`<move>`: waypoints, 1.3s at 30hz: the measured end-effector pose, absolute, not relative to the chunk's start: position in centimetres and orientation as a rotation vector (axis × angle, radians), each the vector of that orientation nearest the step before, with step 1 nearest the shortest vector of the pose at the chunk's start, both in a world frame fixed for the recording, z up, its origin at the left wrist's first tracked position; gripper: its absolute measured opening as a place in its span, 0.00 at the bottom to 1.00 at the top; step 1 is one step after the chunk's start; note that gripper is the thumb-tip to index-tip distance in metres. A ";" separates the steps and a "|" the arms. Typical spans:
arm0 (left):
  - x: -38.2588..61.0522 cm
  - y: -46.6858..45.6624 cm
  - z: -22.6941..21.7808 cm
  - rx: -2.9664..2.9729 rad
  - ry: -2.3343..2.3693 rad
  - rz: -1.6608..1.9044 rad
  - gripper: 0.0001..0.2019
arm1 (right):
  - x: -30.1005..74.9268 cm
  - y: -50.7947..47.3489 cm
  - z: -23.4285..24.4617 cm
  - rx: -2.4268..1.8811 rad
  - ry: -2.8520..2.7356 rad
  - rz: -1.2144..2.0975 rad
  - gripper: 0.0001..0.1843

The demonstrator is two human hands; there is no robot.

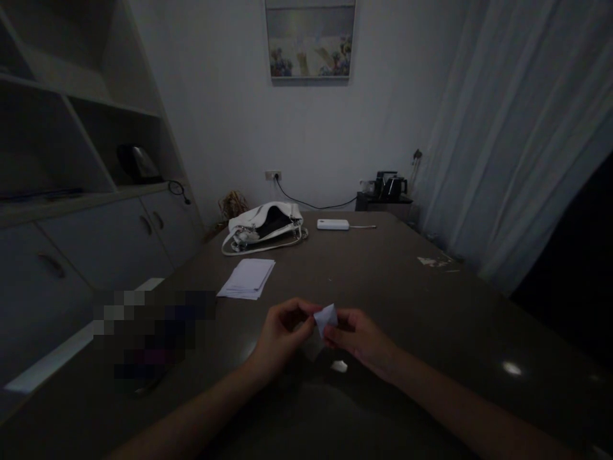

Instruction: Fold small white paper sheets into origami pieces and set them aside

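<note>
Both my hands meet just above the dark table (pixel 393 294), near its front. Between them is a small folded piece of white paper (pixel 326 317). My left hand (pixel 280 337) pinches its left side with curled fingers. My right hand (pixel 360 338) pinches its right side, fingers closed on it. The paper is held slightly off the tabletop, pointed edge up.
A stack of white paper sheets (pixel 248 278) lies beyond my hands. Farther back are a white handbag (pixel 264 227) and a white power bank (pixel 332 224) with a cable. Paper scraps (pixel 435 261) lie at the right edge. Cabinets (pixel 96 243) stand left, curtains (pixel 507 140) right.
</note>
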State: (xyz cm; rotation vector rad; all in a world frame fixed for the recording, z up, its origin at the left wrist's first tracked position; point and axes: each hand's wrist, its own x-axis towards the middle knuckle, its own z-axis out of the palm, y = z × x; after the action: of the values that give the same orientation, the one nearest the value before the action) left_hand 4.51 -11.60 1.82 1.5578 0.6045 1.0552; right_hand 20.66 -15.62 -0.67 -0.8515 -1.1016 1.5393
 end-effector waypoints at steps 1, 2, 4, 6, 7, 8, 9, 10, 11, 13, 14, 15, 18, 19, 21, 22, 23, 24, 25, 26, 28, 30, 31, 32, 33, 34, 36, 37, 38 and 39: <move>4.6 -11.6 1.8 1.537 0.621 1.054 0.07 | 20.6 -15.6 -0.6 -0.872 -1.126 1.495 0.16; 4.6 -11.6 1.8 1.517 0.636 1.053 0.08 | 20.6 -15.6 -0.5 -0.896 -1.140 1.458 0.16; 4.7 -11.6 1.7 1.487 0.663 1.058 0.08 | 20.5 -15.7 -0.3 -0.954 -1.156 1.404 0.17; 4.8 -11.6 1.6 1.485 0.681 1.074 0.08 | 20.4 -15.8 -0.1 -1.000 -1.162 1.367 0.17; 4.8 -11.7 1.6 1.492 0.686 1.087 0.08 | 20.4 -15.8 0.0 -1.013 -1.166 1.354 0.17; 4.8 -11.7 1.5 1.505 0.684 1.100 0.08 | 20.3 -15.9 0.1 -1.020 -1.171 1.343 0.17; 4.8 -11.7 1.5 1.518 0.679 1.112 0.08 | 20.2 -16.0 0.2 -1.023 -1.177 1.335 0.17; 4.8 -11.8 1.5 1.530 0.675 1.119 0.07 | 20.2 -16.0 0.2 -1.025 -1.182 1.328 0.16; 4.8 -11.8 1.4 1.539 0.672 1.123 0.07 | 20.1 -16.1 0.2 -1.026 -1.185 1.322 0.16; 4.9 -11.9 1.3 1.549 0.669 1.127 0.07 | 20.0 -16.1 0.3 -1.029 -1.182 1.317 0.16; 5.0 -11.9 1.3 1.553 0.669 1.130 0.07 | 20.0 -16.2 0.3 -1.028 -1.180 1.316 0.16; 5.0 -12.0 1.2 1.558 0.669 1.136 0.07 | 20.0 -16.2 0.3 -1.027 -1.182 1.313 0.16; 5.1 -12.0 1.0 1.571 0.664 1.155 0.06 | 20.0 -16.1 0.3 -1.018 -1.209 1.293 0.16; 5.1 -12.0 0.9 1.578 0.661 1.158 0.06 | 19.9 -16.1 0.3 -1.013 -1.216 1.287 0.16; 5.1 -12.0 0.8 1.595 0.657 1.159 0.06 | 19.9 -16.1 0.3 -1.007 -1.217 1.286 0.16; 5.1 -12.0 0.7 1.605 0.659 1.155 0.06 | 19.8 -16.1 0.3 -1.008 -1.208 1.287 0.16; 5.0 -12.1 0.7 1.611 0.665 1.144 0.06 | 19.8 -16.1 0.3 -1.013 -1.197 1.287 0.16; 5.0 -12.1 0.7 1.612 0.669 1.131 0.06 | 19.8 -16.1 0.3 -1.023 -1.186 1.285 0.16; 5.0 -12.1 0.7 1.609 0.671 1.116 0.07 | 19.8 -16.2 0.3 -1.033 -1.174 1.280 0.16; 5.0 -12.1 0.7 1.604 0.672 1.102 0.07 | 19.8 -16.2 0.3 -1.042 -1.165 1.272 0.16; 5.0 -12.0 0.7 1.602 0.673 1.092 0.08 | 19.9 -16.2 0.3 -1.054 -1.162 1.250 0.16; 5.0 -11.9 0.7 1.620 0.685 1.100 0.08 | 20.0 -16.2 0.4 -1.057 -1.174 1.233 0.16; 5.0 -11.9 0.7 1.632 0.692 1.103 0.08 | 20.0 -16.2 0.4 -1.056 -1.182 1.230 0.15; 5.0 -11.9 0.8 1.642 0.694 1.107 0.08 | 20.0 -16.2 0.3 -1.053 -1.189 1.231 0.15; 5.0 -11.9 0.8 1.650 0.694 1.112 0.08 | 19.9 -16.1 0.3 -1.048 -1.193 1.233 0.15; 4.9 -11.9 0.8 1.654 0.693 1.117 0.08 | 19.9 -16.1 0.3 -1.041 -1.194 1.237 0.15; 4.9 -12.0 0.9 1.650 0.688 1.124 0.08 | 19.9 -16.2 0.2 -1.031 -1.192 1.241 0.15; 4.9 -12.0 1.0 1.645 0.687 1.123 0.08 | 19.9 -16.2 0.2 -1.031 -1.193 1.239 0.15; 4.8 -12.0 1.1 1.643 0.686 1.119 0.08 | 19.9 -16.2 0.2 -1.033 -1.198 1.230 0.15; 4.8 -12.0 1.1 1.643 0.685 1.115 0.08 | 20.0 -16.2 0.2 -1.034 -1.206 1.219 0.15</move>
State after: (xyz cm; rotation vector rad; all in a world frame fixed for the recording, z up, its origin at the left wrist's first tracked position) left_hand 4.81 -11.99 1.12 1.6429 0.6851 1.1154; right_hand 19.95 -16.22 0.22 -1.0339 -1.2064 1.2191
